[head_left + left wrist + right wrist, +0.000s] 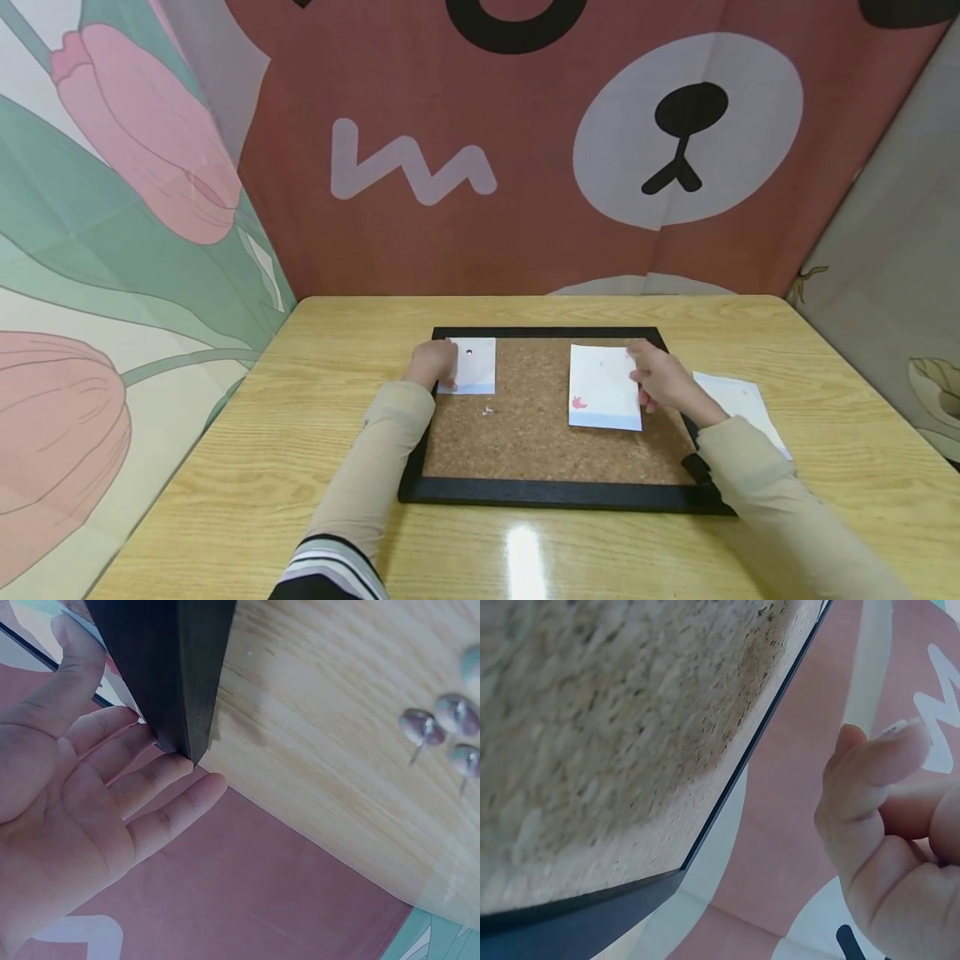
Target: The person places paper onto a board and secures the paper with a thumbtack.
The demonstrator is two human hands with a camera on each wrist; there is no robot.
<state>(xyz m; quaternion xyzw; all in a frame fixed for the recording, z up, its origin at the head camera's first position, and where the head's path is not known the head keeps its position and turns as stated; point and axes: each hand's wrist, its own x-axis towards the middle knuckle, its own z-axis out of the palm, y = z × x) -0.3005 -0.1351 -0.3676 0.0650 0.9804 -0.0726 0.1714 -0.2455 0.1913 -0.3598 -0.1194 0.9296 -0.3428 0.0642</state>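
A cork board (pixel 525 450) in a black frame lies on the table. My left hand (pixel 435 364) is at its far left corner, beside a white note sheet (pixel 480 371) with a blue lower strip and a small dark dot near its top. In the left wrist view, the fingers are nearly straight, touching the frame's corner (pixel 184 712), with the thumb at the sheet's edge. Over the board's right part, my right hand (pixel 663 379) pinches a second white sheet (pixel 603 383) by its right edge; it bears a small pink drawing and a blue strip.
Several shiny thumbtacks (pixel 457 716) lie on the wooden table (pixel 247 500) left of the board. Another white sheet (pixel 738 408) rests to the right, partly behind my right forearm. A tiny shiny bit (pixel 488 410), too small to identify, is on the cork. Printed cloth (pixel 525 250) hangs behind.
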